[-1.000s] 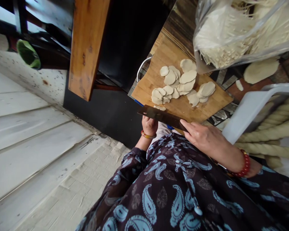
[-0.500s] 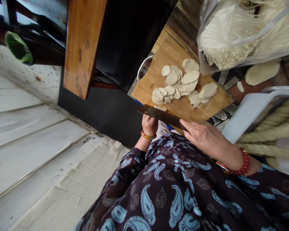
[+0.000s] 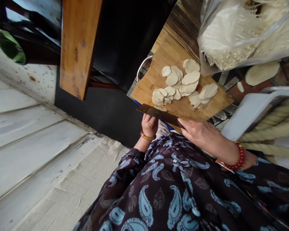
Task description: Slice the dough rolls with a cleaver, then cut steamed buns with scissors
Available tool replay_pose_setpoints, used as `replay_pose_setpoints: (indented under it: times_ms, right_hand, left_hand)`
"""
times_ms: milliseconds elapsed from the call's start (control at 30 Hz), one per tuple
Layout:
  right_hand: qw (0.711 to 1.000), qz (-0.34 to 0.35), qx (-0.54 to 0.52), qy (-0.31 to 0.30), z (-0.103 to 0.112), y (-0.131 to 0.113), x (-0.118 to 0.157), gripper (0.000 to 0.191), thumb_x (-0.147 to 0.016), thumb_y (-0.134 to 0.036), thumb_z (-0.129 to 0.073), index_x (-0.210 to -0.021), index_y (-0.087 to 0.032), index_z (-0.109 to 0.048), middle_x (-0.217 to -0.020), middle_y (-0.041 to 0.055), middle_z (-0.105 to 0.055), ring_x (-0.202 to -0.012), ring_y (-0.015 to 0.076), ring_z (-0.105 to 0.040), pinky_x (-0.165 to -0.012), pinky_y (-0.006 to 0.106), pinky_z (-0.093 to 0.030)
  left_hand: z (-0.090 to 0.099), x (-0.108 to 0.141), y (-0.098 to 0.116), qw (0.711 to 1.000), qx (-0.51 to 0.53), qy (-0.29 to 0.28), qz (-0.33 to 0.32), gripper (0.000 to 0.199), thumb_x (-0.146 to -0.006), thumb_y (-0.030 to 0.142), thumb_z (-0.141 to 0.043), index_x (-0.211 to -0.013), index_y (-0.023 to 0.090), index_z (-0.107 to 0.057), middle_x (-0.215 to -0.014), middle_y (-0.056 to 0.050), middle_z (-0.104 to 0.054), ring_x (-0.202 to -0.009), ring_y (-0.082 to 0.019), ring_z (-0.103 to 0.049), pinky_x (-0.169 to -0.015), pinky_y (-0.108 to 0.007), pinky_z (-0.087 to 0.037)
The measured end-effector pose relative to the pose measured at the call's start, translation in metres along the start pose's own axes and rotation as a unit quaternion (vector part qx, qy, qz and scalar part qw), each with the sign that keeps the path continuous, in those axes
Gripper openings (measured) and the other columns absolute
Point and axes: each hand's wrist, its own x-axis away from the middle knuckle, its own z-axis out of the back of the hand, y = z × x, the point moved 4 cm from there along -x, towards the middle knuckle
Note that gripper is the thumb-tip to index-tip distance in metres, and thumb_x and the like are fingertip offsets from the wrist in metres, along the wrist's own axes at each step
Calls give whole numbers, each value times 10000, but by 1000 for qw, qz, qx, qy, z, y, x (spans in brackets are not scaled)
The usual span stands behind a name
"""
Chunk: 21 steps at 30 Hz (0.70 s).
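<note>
Thin pale dough wrappers lie in overlapping heaps on a bamboo cutting board, and one wrapper sits just beyond a dark steel cleaver blade. My right hand, with a red bead bracelet, is shut on the blade's right end, and the handle is hidden. My left hand, with an orange bangle, is curled into a fist against the blade's lower edge. A clear plastic bag of pale noodle strands rests beyond the board.
A flat round of dough lies right of the board. A white chair arm and thick twisted rope stand at right. A wooden plank and white floorboards fill the left.
The whole view has drifted, with the scenery at left sliding further left. My right hand has shifted slightly up and left along the blade; the dough heaps have not moved.
</note>
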Motion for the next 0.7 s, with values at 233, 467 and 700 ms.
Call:
replay_pose_setpoints:
  times_ms: [233, 467, 700]
  right_hand:
    - [1000, 1, -8, 4, -3, 1, -5, 408, -1017, -317, -379, -1364, -184, -548, -1085, 124, -742, -835, 217, -713, -671, 302, -442]
    - [1000, 6, -26, 11, -6, 3, -11, 443, -1034, -343, -323, -1390, -171, -522, -1069, 133, -738, -881, 218, -700, -723, 301, -439]
    - [1000, -1, -16, 3, -8, 3, -16, 464, -1034, -365, -321, -1411, -166, -505, -1063, 133, -738, -862, 229, -705, -694, 307, -426]
  left_hand:
    - [2, -3, 0, 1000, 15, -9, 7, 206, -933, 176, -501, -793, 211, -648, -812, -58, -621, -841, -183, -580, -766, -325, -485]
    - [2, -5, -2, 999, 23, -22, 20, 235, -951, 215, -490, -774, 212, -644, -761, -52, -596, -775, -178, -552, -742, -323, -461]
    - [3, -8, -1, 999, 32, -20, 4, 197, -944, 184, -510, -799, 211, -640, -783, -52, -609, -791, -179, -548, -748, -319, -460]
